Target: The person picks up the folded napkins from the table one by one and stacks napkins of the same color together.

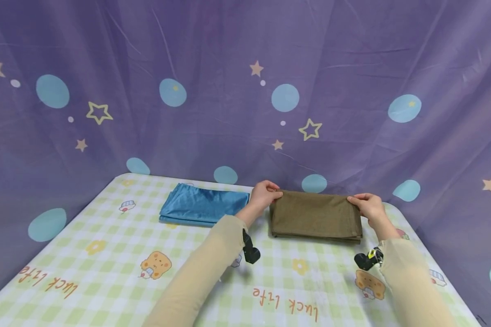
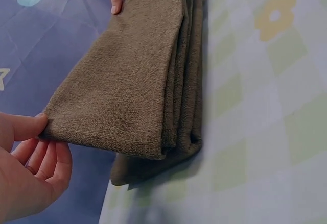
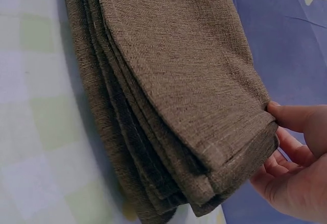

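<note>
A brown folded cloth (image 1: 316,215) lies in several layers toward the back right of the table. My left hand (image 1: 264,195) pinches its far left corner between thumb and fingers, as the left wrist view shows up close at the hand (image 2: 36,168). At the far right corner, my right hand (image 1: 368,206) pinches the cloth too; in the right wrist view the thumb of that hand (image 3: 299,152) presses on top. The far edge of the cloth (image 2: 117,76) is lifted, with folded layers beneath. Left of my left hand rests a folded shiny blue cloth (image 1: 206,205).
A green-and-white checked tablecloth (image 1: 118,254) with cartoon prints covers the table. Behind the table's far edge hangs a purple curtain (image 1: 221,54) with stars and blue ovals. Small black devices sit on both wrists, the left one (image 1: 251,249) above the tablecloth.
</note>
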The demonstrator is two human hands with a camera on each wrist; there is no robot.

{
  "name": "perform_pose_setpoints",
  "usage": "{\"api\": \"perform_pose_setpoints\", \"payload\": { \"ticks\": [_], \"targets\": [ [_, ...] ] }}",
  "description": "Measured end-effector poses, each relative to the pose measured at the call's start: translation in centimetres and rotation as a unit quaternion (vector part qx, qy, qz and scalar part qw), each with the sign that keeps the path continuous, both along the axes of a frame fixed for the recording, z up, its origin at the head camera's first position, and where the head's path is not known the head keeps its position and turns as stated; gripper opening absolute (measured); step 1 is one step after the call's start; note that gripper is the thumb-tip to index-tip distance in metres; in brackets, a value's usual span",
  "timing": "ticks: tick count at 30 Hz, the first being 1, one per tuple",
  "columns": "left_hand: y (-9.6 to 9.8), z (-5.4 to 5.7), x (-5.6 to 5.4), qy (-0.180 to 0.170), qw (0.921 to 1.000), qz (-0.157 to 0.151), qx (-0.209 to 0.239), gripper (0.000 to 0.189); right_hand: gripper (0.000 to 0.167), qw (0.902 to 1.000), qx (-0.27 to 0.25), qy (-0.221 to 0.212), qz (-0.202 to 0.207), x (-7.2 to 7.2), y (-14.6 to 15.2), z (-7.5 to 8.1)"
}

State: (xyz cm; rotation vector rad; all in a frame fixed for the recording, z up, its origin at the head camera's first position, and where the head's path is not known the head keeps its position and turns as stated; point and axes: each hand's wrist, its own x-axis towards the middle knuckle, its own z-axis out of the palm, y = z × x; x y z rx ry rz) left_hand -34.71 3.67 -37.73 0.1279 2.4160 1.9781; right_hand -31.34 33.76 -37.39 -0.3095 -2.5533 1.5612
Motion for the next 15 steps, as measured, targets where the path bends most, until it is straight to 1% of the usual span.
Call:
{"api": "perform_pose_setpoints", "payload": {
  "ticks": [4, 8, 11, 15],
  "targets": [
    [0.1, -0.4, -0.1, -0.012, 0.9999, 0.010, -0.003, 0.016, 0.037, 1.0000, 0.005, 0.001, -0.006, -0.3, -0.1, -0.6],
    [0.2, -0.8, -0.3, -0.011, 0.9998, 0.013, -0.010, 0.017, 0.043, 0.9998, 0.017, 0.005, -0.010, -0.5, -0.3, -1.0],
    [0.2, -1.1, -0.4, -0.017, 0.9997, 0.007, -0.015, 0.019, 0.044, 0.9999, 0.013, 0.008, -0.002, -0.5, -0.5, -1.3],
    [0.3, -1.5, -0.4, -0.033, 0.9991, -0.010, -0.023, 0.025, 0.043, 0.9999, 0.008, 0.006, 0.007, -0.3, -0.6, -1.8]
  ]
}}
